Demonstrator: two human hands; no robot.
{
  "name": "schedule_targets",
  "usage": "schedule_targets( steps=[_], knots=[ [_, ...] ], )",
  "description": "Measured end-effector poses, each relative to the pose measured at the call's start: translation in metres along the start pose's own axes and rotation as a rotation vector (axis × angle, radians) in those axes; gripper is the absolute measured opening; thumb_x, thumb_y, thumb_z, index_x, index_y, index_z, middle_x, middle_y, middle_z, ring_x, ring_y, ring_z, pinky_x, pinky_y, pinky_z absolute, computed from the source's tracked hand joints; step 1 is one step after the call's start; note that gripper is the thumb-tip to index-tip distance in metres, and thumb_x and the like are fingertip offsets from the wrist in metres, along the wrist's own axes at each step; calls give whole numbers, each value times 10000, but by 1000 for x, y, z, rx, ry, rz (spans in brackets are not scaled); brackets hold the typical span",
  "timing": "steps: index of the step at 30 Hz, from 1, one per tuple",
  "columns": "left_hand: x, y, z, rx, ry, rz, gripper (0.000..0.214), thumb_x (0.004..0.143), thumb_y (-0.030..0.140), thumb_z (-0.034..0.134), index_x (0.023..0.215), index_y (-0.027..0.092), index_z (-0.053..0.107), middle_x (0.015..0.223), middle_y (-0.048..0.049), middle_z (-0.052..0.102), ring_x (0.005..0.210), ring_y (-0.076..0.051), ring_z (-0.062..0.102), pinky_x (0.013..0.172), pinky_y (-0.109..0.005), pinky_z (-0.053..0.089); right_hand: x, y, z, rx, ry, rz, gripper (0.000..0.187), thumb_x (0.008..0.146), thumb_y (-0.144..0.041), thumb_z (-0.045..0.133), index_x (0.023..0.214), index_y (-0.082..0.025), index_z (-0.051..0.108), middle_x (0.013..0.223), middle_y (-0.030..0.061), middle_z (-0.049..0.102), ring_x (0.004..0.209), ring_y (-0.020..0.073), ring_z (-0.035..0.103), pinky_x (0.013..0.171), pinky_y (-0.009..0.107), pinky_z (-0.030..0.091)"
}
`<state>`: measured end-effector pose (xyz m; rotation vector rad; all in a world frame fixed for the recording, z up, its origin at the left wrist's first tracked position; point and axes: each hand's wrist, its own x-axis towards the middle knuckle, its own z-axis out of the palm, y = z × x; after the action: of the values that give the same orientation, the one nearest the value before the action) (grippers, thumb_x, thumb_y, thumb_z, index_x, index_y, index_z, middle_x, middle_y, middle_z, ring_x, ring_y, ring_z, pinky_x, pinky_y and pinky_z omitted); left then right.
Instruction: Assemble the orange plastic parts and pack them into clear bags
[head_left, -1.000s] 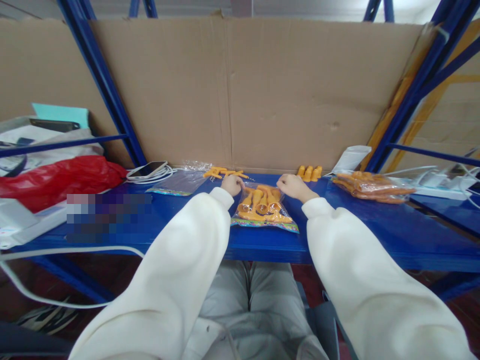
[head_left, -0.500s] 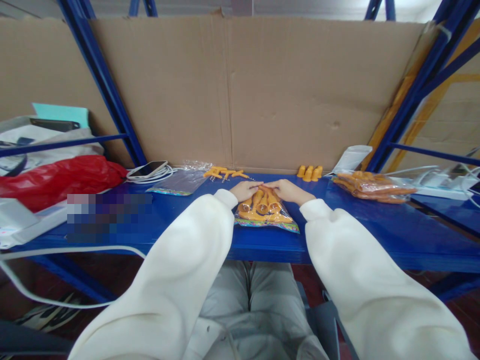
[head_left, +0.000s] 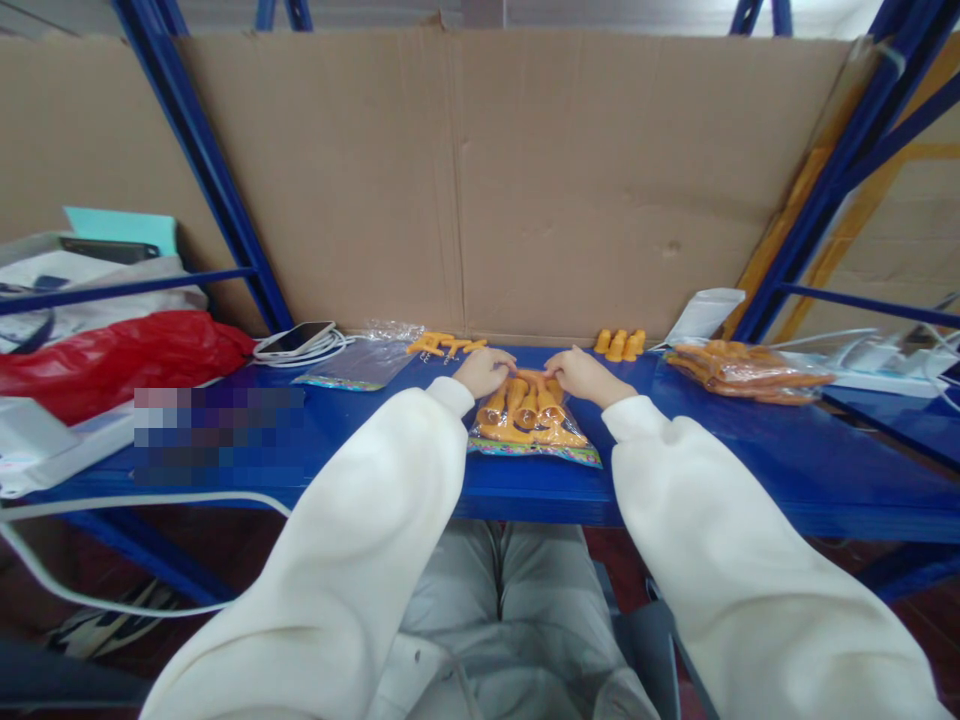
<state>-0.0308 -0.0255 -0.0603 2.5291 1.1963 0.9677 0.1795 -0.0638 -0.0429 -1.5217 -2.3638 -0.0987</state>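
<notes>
In front of me a clear plastic bag [head_left: 534, 437] lies on the blue shelf, filled with orange flared, horn-like parts. Its colourful printed edge faces me. My left hand [head_left: 485, 372] pinches the bag's far edge at the left corner, fingers curled. At the far right corner my right hand [head_left: 586, 376] grips the same edge with bent fingers. Orange narrow ends show between the two hands. Just beyond my left hand are small orange T-shaped pieces [head_left: 441, 345] with metal spirals. Several orange cups [head_left: 619, 345] stand beyond my right hand.
Flat clear bags [head_left: 360, 362] and a phone [head_left: 300, 338] on a coiled white cable lie to the left. A filled bag of orange parts [head_left: 742, 370] sits right, beside a white power strip [head_left: 885, 372]. Cardboard [head_left: 555, 180] closes off the back.
My hands have moved apart, from meeting at the middle of the bag's far edge to its two corners. The bag stays in about the same place.
</notes>
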Motion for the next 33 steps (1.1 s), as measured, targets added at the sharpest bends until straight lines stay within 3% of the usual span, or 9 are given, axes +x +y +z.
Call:
schedule_targets(
  steps=[5, 9, 14, 17, 25, 29, 33],
  knots=[
    [0, 0, -1, 12, 90, -70, 393, 796, 81, 486, 1042, 189, 773, 1037, -25, 794, 1005, -188, 720, 973, -318, 549, 2, -1, 3, -2, 16, -21, 405, 774, 50, 467, 870, -174, 790, 1119, 106, 771, 1160, 238, 680, 1204, 466, 290],
    [0, -1, -1, 47, 35, -93, 376, 809, 109, 478, 968, 206, 805, 932, -10, 800, 957, -189, 723, 983, -320, 545, 3, -2, 4, 4, 30, -34, 391, 804, 36, 456, 888, -165, 780, 1090, 101, 777, 1110, 227, 701, 1197, 491, 289],
    [-1, 1, 0, 135, -35, -52, 413, 794, 126, 498, 1016, 278, 812, 1005, 13, 786, 1048, -192, 685, 1054, -348, 492, 2, -2, 8, 83, 60, -91, 460, 837, 1, 453, 1073, -212, 785, 1176, 60, 759, 1124, 200, 698, 1064, 329, 470],
    [-2, 3, 1, 185, -53, -44, 416, 795, 128, 507, 1027, 297, 808, 1004, 1, 763, 1045, -196, 674, 1053, -359, 476, 2, -2, 8, 97, 45, -139, 516, 806, 10, 457, 1125, -230, 785, 1208, 51, 747, 1142, 208, 691, 1022, 302, 501],
    [0, 4, 4, 243, -21, 8, 376, 797, 134, 508, 964, 256, 821, 997, -36, 723, 999, -218, 656, 980, -376, 492, 4, -1, 6, 5, 41, -134, 438, 778, 29, 461, 974, -154, 808, 1146, 109, 763, 1100, 215, 703, 1010, 290, 497],
    [-1, 6, 5, 225, 17, 41, 317, 784, 127, 530, 861, 250, 812, 1109, -38, 726, 1111, -240, 635, 1063, -428, 457, 5, -1, 8, -15, 50, -111, 410, 793, 30, 449, 932, -142, 795, 1138, 117, 763, 1092, 213, 704, 1004, 282, 494],
    [-2, 10, 6, 189, -31, 94, 306, 768, 94, 527, 849, 218, 795, 1217, -34, 730, 1184, -229, 633, 1132, -423, 421, 5, -3, 6, -42, 39, -122, 404, 798, 29, 442, 924, -128, 792, 1161, 124, 755, 1112, 224, 695, 1009, 285, 489]
  ],
)
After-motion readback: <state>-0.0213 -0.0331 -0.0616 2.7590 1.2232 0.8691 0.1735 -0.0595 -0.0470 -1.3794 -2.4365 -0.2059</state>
